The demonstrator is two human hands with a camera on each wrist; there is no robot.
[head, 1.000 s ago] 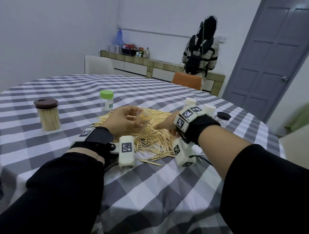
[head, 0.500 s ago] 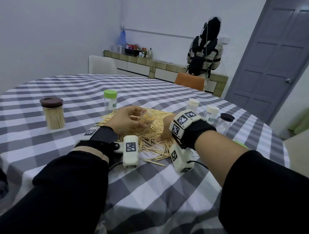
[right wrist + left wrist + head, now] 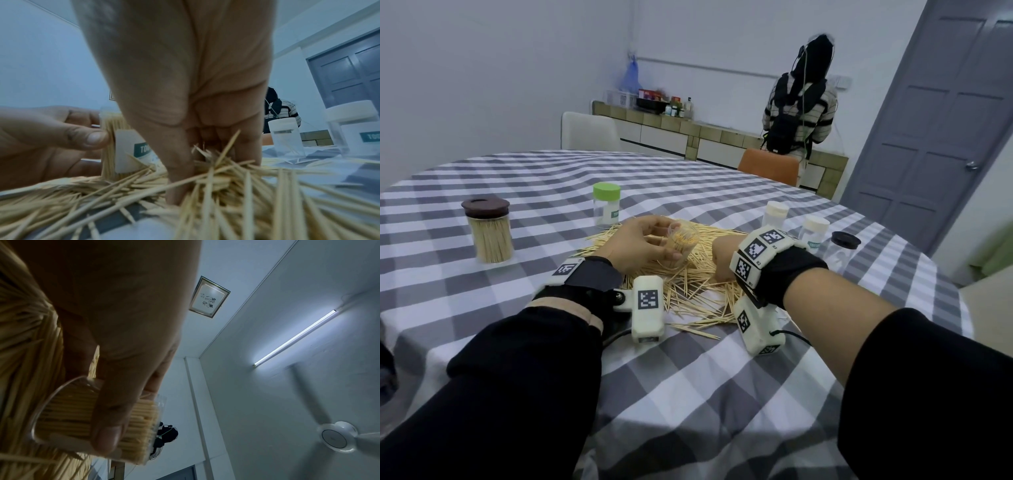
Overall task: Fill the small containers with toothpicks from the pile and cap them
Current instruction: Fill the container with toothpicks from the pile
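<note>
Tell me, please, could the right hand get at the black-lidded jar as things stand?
Probably yes: the right hand is down in the toothpick pile, and the black-lidded jar stands just beyond its wrist with nothing between them.

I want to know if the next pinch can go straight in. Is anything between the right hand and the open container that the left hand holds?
Nothing visible blocks it. The left hand holds the clear container over the toothpick pile, uncapped. The right hand digs into the pile just beside it, with only loose toothpicks between them.
</note>
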